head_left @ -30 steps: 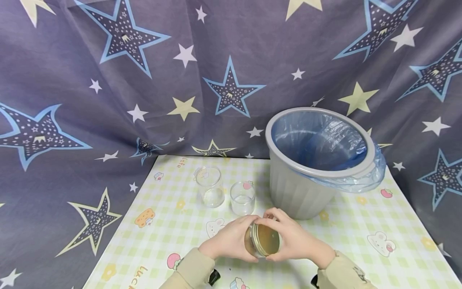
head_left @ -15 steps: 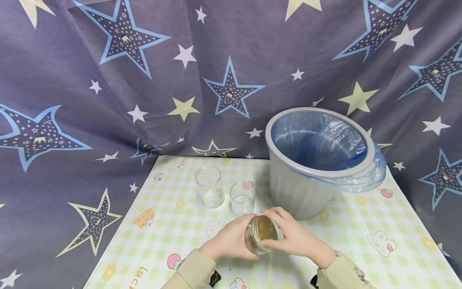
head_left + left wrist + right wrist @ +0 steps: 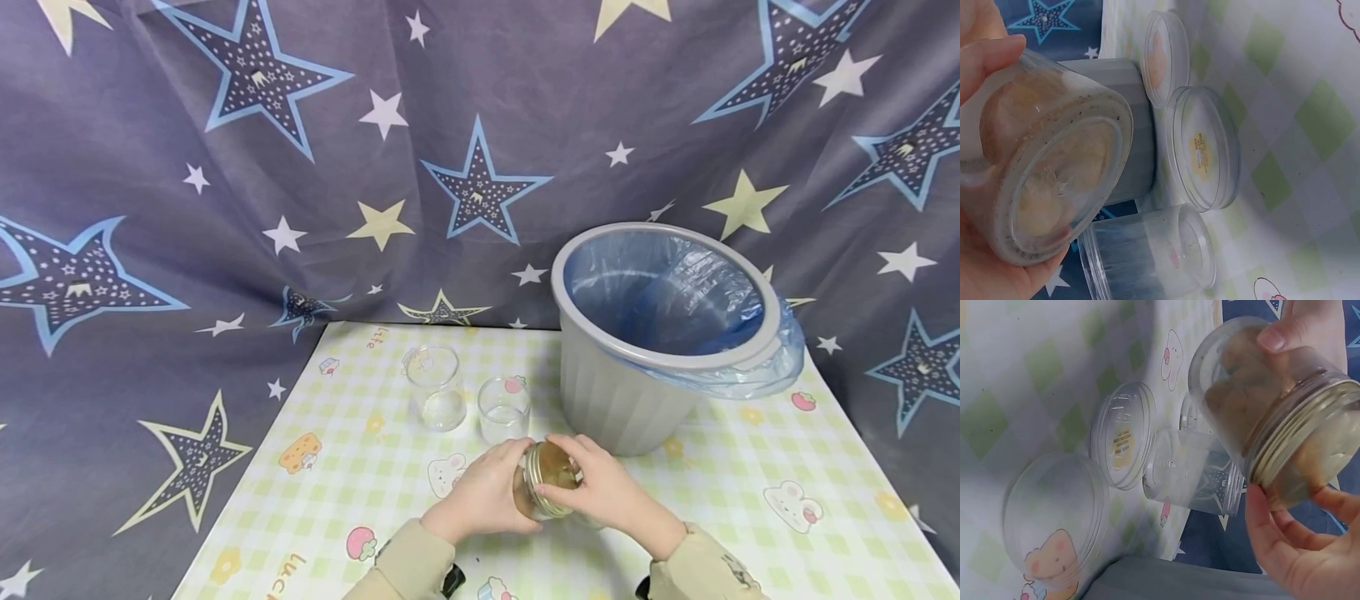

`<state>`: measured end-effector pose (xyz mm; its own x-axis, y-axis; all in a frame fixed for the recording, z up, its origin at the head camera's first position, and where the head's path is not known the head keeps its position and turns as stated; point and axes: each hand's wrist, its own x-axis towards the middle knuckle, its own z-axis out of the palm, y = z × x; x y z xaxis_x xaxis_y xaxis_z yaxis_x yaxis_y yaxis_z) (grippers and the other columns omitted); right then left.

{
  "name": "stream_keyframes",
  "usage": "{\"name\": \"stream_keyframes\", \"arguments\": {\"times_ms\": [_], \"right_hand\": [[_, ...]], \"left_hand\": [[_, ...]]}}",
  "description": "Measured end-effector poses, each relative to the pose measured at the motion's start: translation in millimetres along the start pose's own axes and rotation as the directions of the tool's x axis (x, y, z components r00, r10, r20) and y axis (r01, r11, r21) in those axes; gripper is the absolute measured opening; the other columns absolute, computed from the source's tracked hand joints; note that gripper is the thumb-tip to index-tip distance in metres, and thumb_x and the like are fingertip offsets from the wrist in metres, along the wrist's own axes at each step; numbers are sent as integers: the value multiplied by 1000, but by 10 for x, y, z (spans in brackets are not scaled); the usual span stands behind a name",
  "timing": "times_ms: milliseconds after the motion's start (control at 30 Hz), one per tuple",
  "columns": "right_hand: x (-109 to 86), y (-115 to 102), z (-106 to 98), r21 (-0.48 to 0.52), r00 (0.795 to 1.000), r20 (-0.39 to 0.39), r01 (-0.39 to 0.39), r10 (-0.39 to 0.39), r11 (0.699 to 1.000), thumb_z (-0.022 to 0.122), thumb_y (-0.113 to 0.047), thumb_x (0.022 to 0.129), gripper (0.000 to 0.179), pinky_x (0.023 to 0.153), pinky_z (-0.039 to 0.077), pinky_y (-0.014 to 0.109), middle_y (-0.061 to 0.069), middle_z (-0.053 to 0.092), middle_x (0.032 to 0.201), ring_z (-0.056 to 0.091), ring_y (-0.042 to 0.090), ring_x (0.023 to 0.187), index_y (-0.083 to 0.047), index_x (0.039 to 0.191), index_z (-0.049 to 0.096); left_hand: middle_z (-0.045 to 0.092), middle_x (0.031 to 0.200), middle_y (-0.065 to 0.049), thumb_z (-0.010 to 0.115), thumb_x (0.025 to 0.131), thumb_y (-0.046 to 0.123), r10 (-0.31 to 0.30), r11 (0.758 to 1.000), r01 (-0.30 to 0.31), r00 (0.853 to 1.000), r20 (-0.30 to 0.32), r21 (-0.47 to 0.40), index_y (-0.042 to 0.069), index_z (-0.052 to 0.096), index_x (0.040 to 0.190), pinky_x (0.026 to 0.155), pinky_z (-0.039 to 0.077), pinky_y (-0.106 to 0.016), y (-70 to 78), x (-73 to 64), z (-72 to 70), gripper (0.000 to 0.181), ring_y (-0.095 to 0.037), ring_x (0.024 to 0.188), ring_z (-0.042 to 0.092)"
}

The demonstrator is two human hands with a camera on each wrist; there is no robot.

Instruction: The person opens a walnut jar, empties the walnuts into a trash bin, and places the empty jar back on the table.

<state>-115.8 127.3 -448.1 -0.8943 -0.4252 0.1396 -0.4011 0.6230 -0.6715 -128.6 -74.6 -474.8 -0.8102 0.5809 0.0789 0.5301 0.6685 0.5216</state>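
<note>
A clear jar point(image 3: 525, 492) with brown, rounded lumps inside is held tilted just above the table. My left hand point(image 3: 487, 492) grips its body, and its base point(image 3: 1063, 184) faces the left wrist view. With thumb and fingers, my right hand point(image 3: 607, 492) pinches the edge of the gold jar lid point(image 3: 1316, 450), which sits on the jar mouth. Below, in the right wrist view, lie two shallow clear round pieces point(image 3: 1122, 434), like lids or dishes; one carries a yellow label. They are mostly hidden in the head view.
A grey bin point(image 3: 630, 400) with a blue liner stands at the back right. Beyond my hands are a taller clear jar point(image 3: 438, 396) and a shorter one point(image 3: 504, 412). The checked tablecloth point(image 3: 750, 517) reaches a starry curtain point(image 3: 480, 75).
My right hand has loosened and shifted its fingers on the lid, then closed round its edge again. The jar stays in my left hand, turned slightly.
</note>
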Motion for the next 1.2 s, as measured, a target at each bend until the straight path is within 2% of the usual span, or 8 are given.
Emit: {"name": "stream_keyframes", "arguments": {"times_ms": [200, 400, 533, 700, 900, 1100, 1200], "right_hand": [[-11, 60, 4, 56, 993, 1, 118, -119, 991, 77, -36, 75, 65, 67, 54, 25, 4, 55, 108, 57, 16, 90, -8, 129, 54], [-26, 134, -12, 81, 968, 22, 249, -252, 965, 81, -30, 72, 69, 69, 53, 23, 3, 52, 110, 55, 14, 91, -10, 131, 52], [-34, 171, -9, 53, 940, 4, 342, -342, 938, 84, -26, 67, 72, 72, 55, 24, 3, 52, 113, 56, 13, 95, -8, 130, 53], [-24, 209, 9, -52, 899, -16, 436, -438, 898, 88, -26, 58, 78, 81, 54, 32, 0, 52, 115, 54, 13, 100, -13, 128, 55], [-26, 211, 10, -105, 845, -22, 530, -534, 842, 88, -26, 54, 82, 80, 54, 35, 2, 51, 117, 53, 15, 100, -13, 128, 55], [-50, 163, 3, -145, 813, -9, 575, -582, 805, 89, -24, 51, 81, 82, 54, 41, 8, 53, 122, 52, 22, 108, -16, 126, 57], [-65, 144, -7, -160, 806, 25, 587, -591, 794, 88, -19, 52, 80, 85, 54, 42, 10, 51, 127, 50, 25, 114, -18, 126, 58]], "left_hand": [[53, 131, -3, 88, 58, 36, 11, 1000, -10, 1000, 15, -30, 9, 39, 137, 98, 48, -36, -18, 2, -11, 97, -20, 117, 53], [52, 133, -2, 87, 60, 36, 35, 999, -33, 998, 56, -26, 10, 38, 139, 100, 47, -37, -24, -5, -13, 97, -20, 120, 52], [51, 136, -4, 87, 60, 37, 38, 999, -38, 996, 80, -3, 9, 37, 139, 102, 46, -41, -21, -14, -24, 98, -24, 124, 50], [52, 134, -3, 87, 60, 38, 58, 998, -59, 994, 90, 8, 9, 38, 139, 101, 47, -41, -27, -21, -29, 97, -23, 123, 51], [53, 132, 2, 88, 58, 38, 86, 996, -85, 992, 93, -6, 12, 40, 138, 100, 47, -37, -51, -32, -28, 96, -18, 120, 52], [53, 133, 4, 89, 57, 38, 120, 993, -118, 986, 113, -23, 14, 40, 137, 100, 47, -36, -105, -39, -28, 97, -16, 120, 52], [52, 134, 4, 89, 57, 36, 117, 992, -110, 985, 128, -62, 14, 39, 139, 102, 46, -36, -131, -45, -32, 98, -15, 120, 52]]}}
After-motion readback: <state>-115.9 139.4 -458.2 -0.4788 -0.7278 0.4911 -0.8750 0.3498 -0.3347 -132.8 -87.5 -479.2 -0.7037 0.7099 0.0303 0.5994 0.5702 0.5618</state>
